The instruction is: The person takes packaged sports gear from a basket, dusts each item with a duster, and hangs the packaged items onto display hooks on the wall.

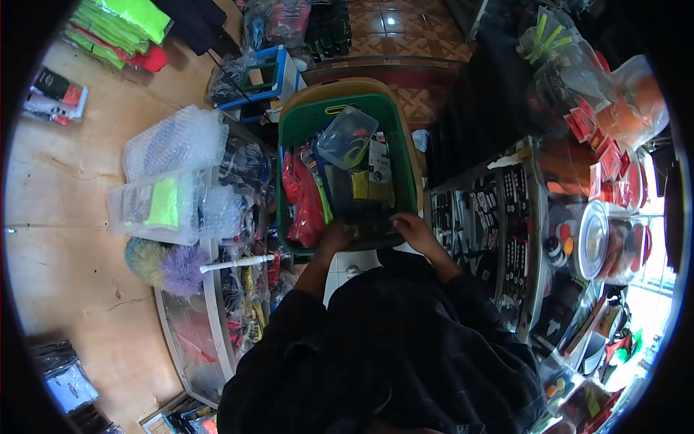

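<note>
A green plastic basket (287,134) stands in front of me, filled with goods. At its near end, my left hand (338,235) reaches over the rim; its fingers are lost in shadow against a dark item (369,220). My right hand (416,230) is at the near right corner, its fingers curled closed beside that dark item; what they grip is not clear. In the basket lie red plastic-wrapped goods (303,199) at left, a clear plastic container (347,137) at the far end, a white and black box (379,160) and a yellow package (359,185).
A tan basket rim (408,134) shows around the green one. Glass display cases flank me, the right one (481,217) holding packaged goods. Bubble wrap (177,141) and a fluffy duster (184,269) lie on the left case. A blue frame (278,76) stands beyond.
</note>
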Motion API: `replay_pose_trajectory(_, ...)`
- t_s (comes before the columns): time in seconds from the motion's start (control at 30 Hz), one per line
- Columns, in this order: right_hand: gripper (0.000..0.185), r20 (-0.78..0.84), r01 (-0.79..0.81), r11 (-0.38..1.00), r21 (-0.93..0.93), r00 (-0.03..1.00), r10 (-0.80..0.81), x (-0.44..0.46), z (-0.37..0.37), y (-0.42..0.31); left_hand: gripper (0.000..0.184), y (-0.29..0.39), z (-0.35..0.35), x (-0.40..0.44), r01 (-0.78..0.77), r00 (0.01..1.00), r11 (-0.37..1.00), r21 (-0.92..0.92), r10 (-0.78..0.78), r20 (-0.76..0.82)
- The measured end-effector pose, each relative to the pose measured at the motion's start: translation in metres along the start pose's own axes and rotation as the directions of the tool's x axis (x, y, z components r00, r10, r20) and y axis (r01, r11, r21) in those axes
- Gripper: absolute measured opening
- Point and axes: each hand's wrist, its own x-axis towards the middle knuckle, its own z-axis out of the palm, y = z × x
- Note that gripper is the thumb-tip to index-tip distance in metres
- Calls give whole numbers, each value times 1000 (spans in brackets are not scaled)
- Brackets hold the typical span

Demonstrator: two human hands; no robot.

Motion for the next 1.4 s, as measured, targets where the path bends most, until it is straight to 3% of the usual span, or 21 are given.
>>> replay_pose_trajectory(0.03, 24, 26, -30, 999, -14, 999, 30, 11, -8, 1, 52, 5, 1, 5, 8, 1000, 1000, 2, -8, -3)
replay_pose_trajectory(0.1, 24, 74, -61, 998, -29, 995, 63, 26, -17, 9, 55, 18, 3, 2, 108, 994, 952, 288, -95, -61)
replay_pose_trajectory(0.23, 24, 117, -14, 992, -125, 993, 29, 62, -26, 28, 55, 7, -11, 9, 32, 986, 995, 98, -15, -166)
replay_pose_trajectory(0.27, 25, 128, -29, 988, -155, 991, 49, 67, -27, 31, 56, 36, -40, -4, 91, 895, 952, 293, 51, -443)
replay_pose_trajectory(0.3, 25, 137, -27, 988, -152, 989, 48, 71, -28, 35, 58, 50, -60, -10, 201, 733, 868, 453, 173, -658)
replay_pose_trajectory(0.33, 25, 152, -40, 989, -143, 986, 62, 73, -28, 39, 58, 44, -69, -10, 209, 734, 866, 455, 168, -658)
replay_pose_trajectory(0.4, 25, 172, -50, 990, -130, 983, 72, 80, -29, 42, 53, 28, -91, -11, 380, 575, 829, 410, 136, -807)
replay_pose_trajectory(0.43, 25, 159, -53, 988, -143, 984, 76, 81, -29, 43, 53, 10, -93, -11, 387, 576, 826, 411, 131, -807)
replay_pose_trajectory(0.47, 25, 147, -57, 986, -157, 986, 80, 82, -30, 43, 49, -17, -86, -7, 386, 744, 887, 252, -138, -654)
replay_pose_trajectory(0.5, 25, 154, -58, 986, -156, 985, 82, 84, -32, 43, 46, -35, -79, -3, 425, 843, 901, 86, -360, -401)
replay_pose_trajectory(0.67, 25, 164, -162, 973, -163, 968, 189, 96, -42, 36, 31, -9, -63, 16, 446, 831, 887, 123, -359, -424)
replay_pose_trajectory(0.83, 27, 192, -93, 980, -174, 973, 127, 101, -42, 54, 28, 29, -66, 13, 437, 772, 894, 103, -313, -553)
replay_pose_trajectory(0.93, 27, 201, -163, 976, -144, 961, 190, 101, -44, 43, 35, 25, -77, 8, 433, 833, 899, 67, -370, -411)
replay_pose_trajectory(0.97, 27, 204, -231, 966, -117, 946, 251, 101, -45, 39, 34, 26, -79, 3, 406, 842, 906, 116, -322, -433)
replay_pose_trajectory(1.1, 28, 215, -205, 970, -131, 949, 230, 103, -42, 38, 33, 80, -110, -26, 307, 867, 929, 204, -185, -462)
replay_pose_trajectory(1.13, 31, 257, -239, 971, -35, 936, 239, 105, -39, 39, 33, 95, -117, -34, 310, 865, 929, 203, -187, -466)
replay_pose_trajectory(1.2, 34, 301, -270, 961, 57, 923, 242, 108, -33, 30, 34, 125, -130, -50, -67, 885, 996, -67, 28, -464)
replay_pose_trajectory(1.23, 38, 368, -367, 916, 164, 884, 288, 109, -29, 11, 34, 145, -139, -60, -70, 884, 995, -66, 31, -467)
replay_pose_trajectory(1.3, 42, 433, -458, 850, 260, 842, 321, 107, -16, -11, 38, 176, -149, -80, -231, 930, 912, -339, 105, -351)
replay_pose_trajectory(1.37, 49, 673, -662, 367, 654, 730, 118, 107, -3, -22, 38, 175, -144, -98, -197, 962, 888, -416, 93, -258)
replay_pose_trajectory(1.4, 49, 667, -655, 368, 660, 736, 115, 109, -1, -25, 39, 173, -142, -106, -146, 984, 861, -488, 78, -158)
